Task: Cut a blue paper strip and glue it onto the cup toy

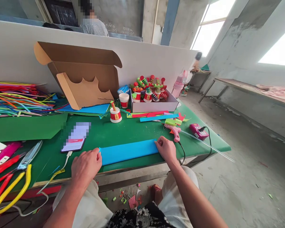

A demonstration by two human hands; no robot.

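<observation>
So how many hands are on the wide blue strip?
2. The left hand is at the left end of the blue strip, and the right hand is at the right end. No more hands show there, though some fingers are hidden.

Daylight fills the room from a near window [279, 50] at two o'clock and a farther window [213, 31] just before it — both burnt out to white. The green tabletop [104, 134] takes the light evenly, and the scissor blades [33, 155] glint toward half past eight. Below the table's front edge, toward six o'clock, the floor [123, 190] is more shaded. The left hand [86, 164], right hand [166, 148] and blue strip [129, 152] are fairly crisp; the writing [120, 29] past eleven is soft. Wide-angle stretch pulls things long near the edges — and mosaic blocks hide the phone screen [76, 139] at half past eight and two heads, at eleven [86, 8] and two [198, 56].
</observation>
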